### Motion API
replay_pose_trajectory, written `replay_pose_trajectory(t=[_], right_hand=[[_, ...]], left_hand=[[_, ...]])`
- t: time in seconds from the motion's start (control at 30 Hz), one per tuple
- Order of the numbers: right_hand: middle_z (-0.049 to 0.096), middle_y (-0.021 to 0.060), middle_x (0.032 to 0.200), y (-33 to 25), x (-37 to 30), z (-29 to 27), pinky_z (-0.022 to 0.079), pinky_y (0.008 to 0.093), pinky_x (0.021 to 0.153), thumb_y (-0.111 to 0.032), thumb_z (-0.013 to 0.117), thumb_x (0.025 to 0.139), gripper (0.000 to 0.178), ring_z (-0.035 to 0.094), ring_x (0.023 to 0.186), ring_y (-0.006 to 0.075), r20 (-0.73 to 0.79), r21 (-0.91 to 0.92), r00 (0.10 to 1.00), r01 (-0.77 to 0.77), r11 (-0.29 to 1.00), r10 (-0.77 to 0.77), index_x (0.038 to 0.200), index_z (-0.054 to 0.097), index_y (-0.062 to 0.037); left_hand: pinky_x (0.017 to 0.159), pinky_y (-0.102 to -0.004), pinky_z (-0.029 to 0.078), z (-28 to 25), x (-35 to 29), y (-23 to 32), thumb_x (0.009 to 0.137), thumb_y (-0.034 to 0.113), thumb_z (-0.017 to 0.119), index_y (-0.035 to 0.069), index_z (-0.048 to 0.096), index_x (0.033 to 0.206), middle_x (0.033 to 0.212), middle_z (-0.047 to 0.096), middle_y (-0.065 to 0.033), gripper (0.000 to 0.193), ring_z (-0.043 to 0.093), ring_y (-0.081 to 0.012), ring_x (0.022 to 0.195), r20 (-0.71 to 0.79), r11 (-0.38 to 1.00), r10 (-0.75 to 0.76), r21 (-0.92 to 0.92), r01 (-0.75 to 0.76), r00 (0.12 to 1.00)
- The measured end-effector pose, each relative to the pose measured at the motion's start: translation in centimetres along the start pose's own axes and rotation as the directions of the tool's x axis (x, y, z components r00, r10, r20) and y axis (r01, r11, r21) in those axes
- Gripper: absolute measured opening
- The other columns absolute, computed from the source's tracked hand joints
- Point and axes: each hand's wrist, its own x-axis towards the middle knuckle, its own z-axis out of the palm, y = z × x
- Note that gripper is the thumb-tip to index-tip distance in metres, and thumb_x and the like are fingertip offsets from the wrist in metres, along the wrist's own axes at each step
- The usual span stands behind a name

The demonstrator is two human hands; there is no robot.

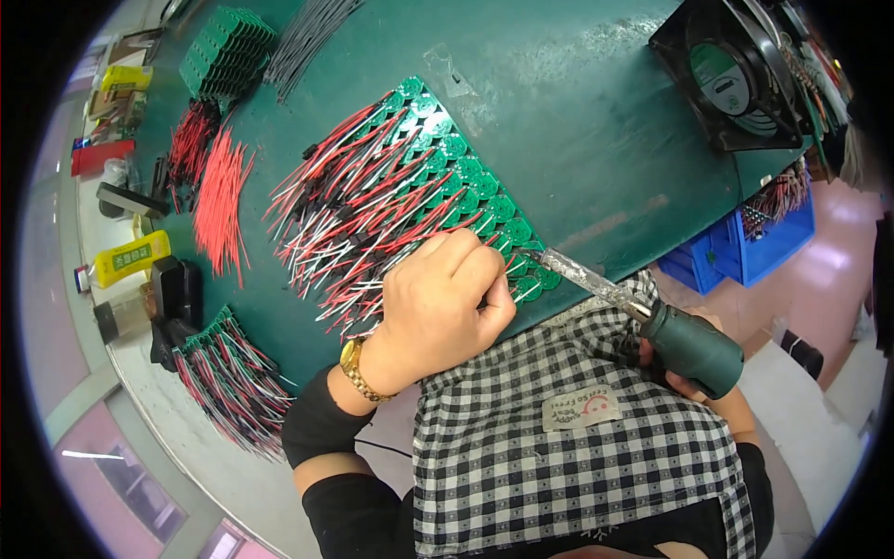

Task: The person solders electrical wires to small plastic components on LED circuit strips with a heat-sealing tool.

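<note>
A panel of round green circuit boards lies slantwise on the green work table. Bundles of red, white and black wires fan out leftward from its boards. My left hand, with a gold watch at the wrist, is closed over the panel's near end. Its fingertips are turned away, so what they pinch is hidden. In my right hand is a soldering iron, gripped by its dark green handle and partly hiding the hand. The iron's metal shaft points left, its tip at the lower right boards of the panel.
Loose red wires, a stack of green boards and grey wires lie toward the back left. Another wired panel sits near left. A black fan stands back right, above blue bins. A yellow bottle is far left.
</note>
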Motion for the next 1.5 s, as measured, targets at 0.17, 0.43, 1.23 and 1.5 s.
replay_pose_trajectory(t=[0.17, 0.43, 1.23, 1.5], right_hand=[[0.063, 0.0072, 0.073, -0.4, 0.7, -0.4, 0.047, 0.0299, 0.059, -0.042, 0.063, 0.075, 0.04, 0.062, 0.065, 0.021, 0.032, -0.148, 0.997, 0.076, 0.986, -0.072, 0.091, 0.064, -0.0046], [0.064, 0.0057, 0.09, -1.2, 1.2, -0.5, 0.047, 0.0354, 0.064, -0.04, 0.063, 0.073, 0.042, 0.063, 0.074, 0.0282, 0.064, -0.107, 0.997, 0.056, 0.993, -0.049, 0.102, 0.065, -0.0089], [0.067, 0.0072, 0.081, -1.9, 1.0, -0.6, 0.052, 0.03, 0.066, -0.024, 0.076, 0.066, 0.04, 0.066, 0.07, 0.0235, 0.037, -0.252, 0.998, -0.036, 0.967, 0.046, 0.099, 0.064, -0.0056], [0.067, 0.0061, 0.089, 1.9, -0.9, -0.1, 0.051, 0.0295, 0.07, -0.023, 0.079, 0.062, 0.052, 0.066, 0.078, 0.0229, 0.044, -0.126, 0.998, -0.039, 0.991, 0.045, 0.108, 0.061, -0.0058]], left_hand=[[0.046, -0.0326, 0.039, 0.0, 0.0, -0.2, 0.057, -0.002, 0.064, 0.007, 0.054, 0.067, 0.063, 0.049, -0.0052, 0.017, 0.049, -0.0229, 0.053, 0.027, 1.0, 0.005, 0.003, -0.005, 1.0], [0.045, -0.0344, 0.04, -0.2, 0.2, -0.2, 0.061, 0.001, 0.065, 0.008, 0.053, 0.067, 0.064, 0.045, -0.0056, 0.015, 0.05, -0.0231, 0.055, 0.062, 1.0, 0.008, 0.007, -0.008, 0.998], [0.046, -0.031, 0.041, -0.1, 0.3, -0.1, 0.06, 0.0, 0.065, 0.007, 0.055, 0.067, 0.064, 0.049, -0.0047, 0.014, 0.051, -0.0205, 0.052, 0.08, 0.999, -0.035, 0.019, 0.034, 0.996], [0.054, -0.031, 0.048, -0.8, 0.0, -0.5, 0.068, -0.001, 0.071, 0.007, 0.063, 0.08, 0.08, 0.056, -0.004, 0.016, 0.058, -0.0185, 0.064, 0.137, 0.976, 0.037, -0.218, -0.007, 0.99]])
